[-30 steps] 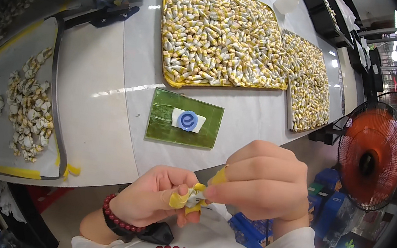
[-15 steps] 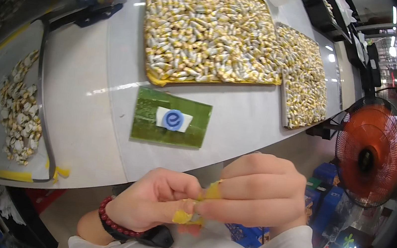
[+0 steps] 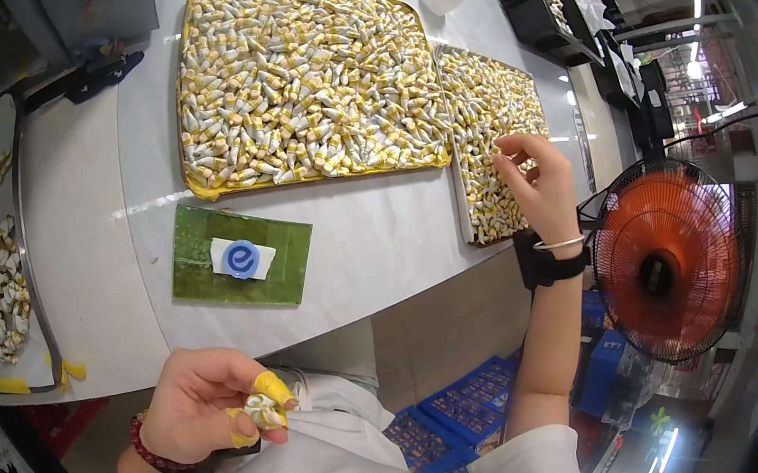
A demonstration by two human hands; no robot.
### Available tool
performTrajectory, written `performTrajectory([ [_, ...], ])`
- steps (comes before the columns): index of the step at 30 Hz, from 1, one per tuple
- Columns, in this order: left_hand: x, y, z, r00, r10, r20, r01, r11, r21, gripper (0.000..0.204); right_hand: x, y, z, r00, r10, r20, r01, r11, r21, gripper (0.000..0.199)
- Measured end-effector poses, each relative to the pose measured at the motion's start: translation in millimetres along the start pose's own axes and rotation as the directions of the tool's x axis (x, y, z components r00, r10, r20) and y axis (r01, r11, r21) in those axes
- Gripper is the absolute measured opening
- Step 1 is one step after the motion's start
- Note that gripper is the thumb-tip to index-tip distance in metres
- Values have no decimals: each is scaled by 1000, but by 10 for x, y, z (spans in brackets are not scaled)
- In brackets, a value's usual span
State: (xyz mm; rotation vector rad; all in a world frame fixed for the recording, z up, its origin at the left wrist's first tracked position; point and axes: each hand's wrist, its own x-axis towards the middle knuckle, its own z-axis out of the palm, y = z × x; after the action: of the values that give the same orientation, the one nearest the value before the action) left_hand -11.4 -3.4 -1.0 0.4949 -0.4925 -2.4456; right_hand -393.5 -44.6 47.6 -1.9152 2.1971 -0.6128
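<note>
At the lower middle of the frame the left hand (image 3: 214,401) pinches a small yellow-white piece (image 3: 263,409). The right hand (image 3: 532,182), fingers loosely spread, reaches into the right tray (image 3: 460,204) on the bench (image 3: 369,235).

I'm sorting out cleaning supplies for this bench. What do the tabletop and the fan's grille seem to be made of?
The tabletop looks like smooth pale laminate or stone: lamp glare streaks across it. The fan's grille looks like thin orange-coated wire or plastic ribs, radiating from a dark hub.
</note>
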Motion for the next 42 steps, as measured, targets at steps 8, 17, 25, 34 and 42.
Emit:
performTrajectory([
  [8,-56,26,-9,997,31,71,-29,999,-33,36,112,99,119,999,31,22,-27,988,-153,14],
  [17,-105,52,-74,997,40,69,-37,998,-50,34,0,-135,31,988,-40,-151,41,999,4,7],
  [25,-148,87,-114,991,96,94,-92,995,-43,36,-320,-1145,382,923,-382,41,349,878,327,18],
  [34,-245,93,-169,987,161,-13,-161,987,-17,41,-283,-1534,836,710,-690,145,665,723,187,15],
  [42,-240,52,-141,898,417,-141,-381,896,229,37,-316,-1662,930,707,-684,181,664,730,163,20],
])
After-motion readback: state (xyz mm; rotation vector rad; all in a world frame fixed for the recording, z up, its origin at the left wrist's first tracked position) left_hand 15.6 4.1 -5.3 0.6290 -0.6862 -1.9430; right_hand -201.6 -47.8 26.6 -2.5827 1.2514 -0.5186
